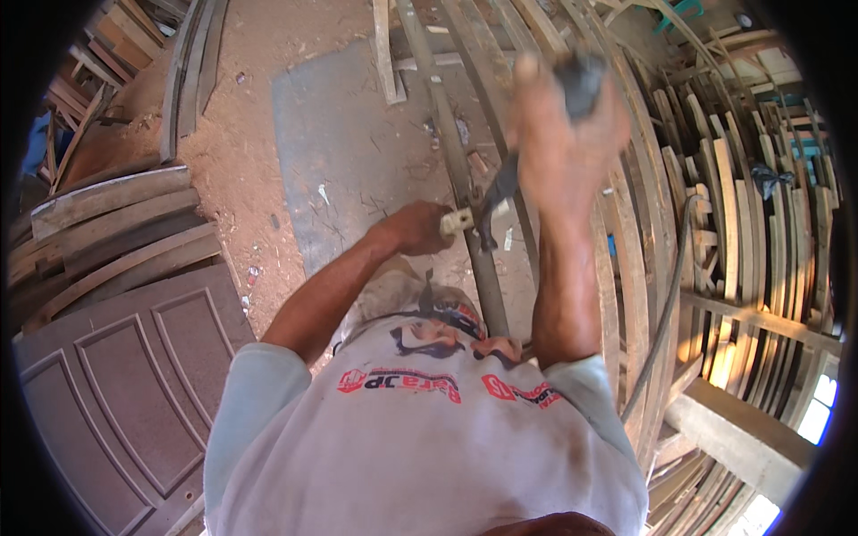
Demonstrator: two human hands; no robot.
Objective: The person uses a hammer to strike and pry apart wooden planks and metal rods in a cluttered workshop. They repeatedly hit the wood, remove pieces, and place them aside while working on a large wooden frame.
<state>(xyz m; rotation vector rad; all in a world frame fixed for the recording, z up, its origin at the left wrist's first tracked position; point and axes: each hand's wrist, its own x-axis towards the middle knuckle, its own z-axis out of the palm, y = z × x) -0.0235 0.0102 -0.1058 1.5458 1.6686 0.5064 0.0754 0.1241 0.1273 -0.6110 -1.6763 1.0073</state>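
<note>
My right hand is raised at the right of centre, its fingers closed round the black handle of a hammer. Hand and handle are smeared by motion. The hammer's dark head points down and left, close to a small pale wooden piece with holes in it. My left hand grips that piece at its left end; some fingers are hidden. Under the piece, a long narrow wooden beam runs away from my body. Whether the hammer touches the wood I cannot tell.
Long planks run along my right, with stacked timber beyond them. At the left lie a brown panelled door and piled boards. A grey sheet covers part of the dirt floor, with scraps on it.
</note>
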